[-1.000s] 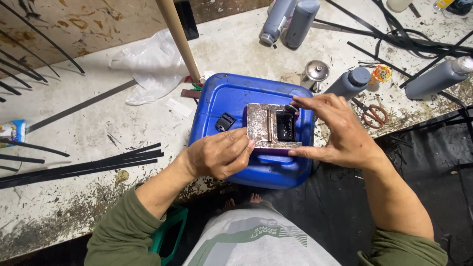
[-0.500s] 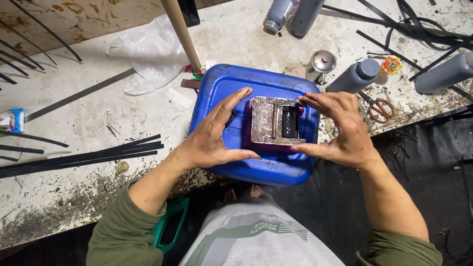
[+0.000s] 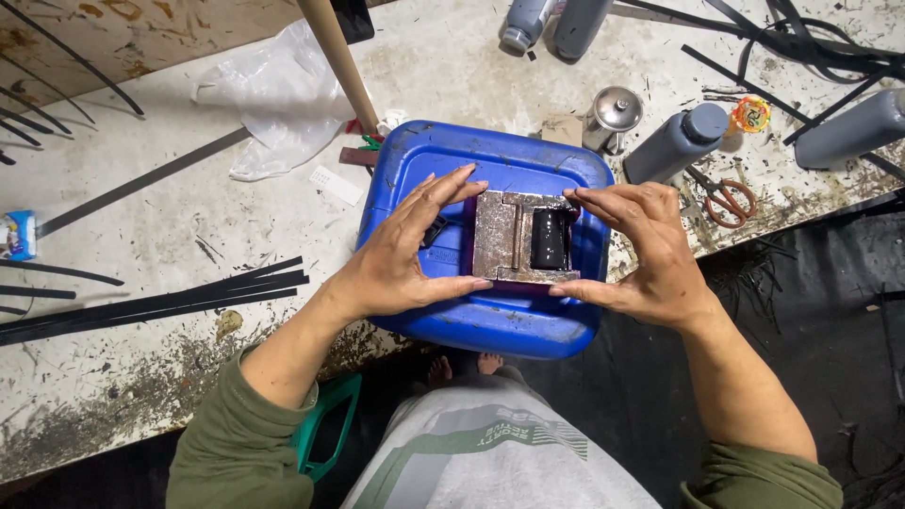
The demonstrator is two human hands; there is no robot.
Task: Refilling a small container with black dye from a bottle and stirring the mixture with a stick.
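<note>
The table (image 3: 123,236), stained white and scuffed, runs across the top of the view. Its near edge falls away just below the blue plastic can (image 3: 490,236), which lies on its side and overhangs that edge toward the person's lap. Taking the can as landmark: a clear plastic bag (image 3: 273,104) and a wooden pole (image 3: 335,57) lie to its upper left, long black strips (image 3: 151,302) to its left, grey bottles (image 3: 674,141) and a small metal canister (image 3: 613,111) to its upper right, scissors (image 3: 724,198) to its right.

On top of the can, at its middle, sits the metal block (image 3: 509,236), with a glossy black piece (image 3: 550,238) seated in its right half. The left hand (image 3: 401,254) frames the block's left side, fingers spread and open, thumb touching its lower edge. The right hand (image 3: 641,250) brackets the right side, fingertips at the top corner, thumb at the bottom; neither grip is closed around it.

Judging from this, the black piece is seated already and the block is being squared up; pressing or lifting it remains. Open room lies left of the can; the right is crowded.
</note>
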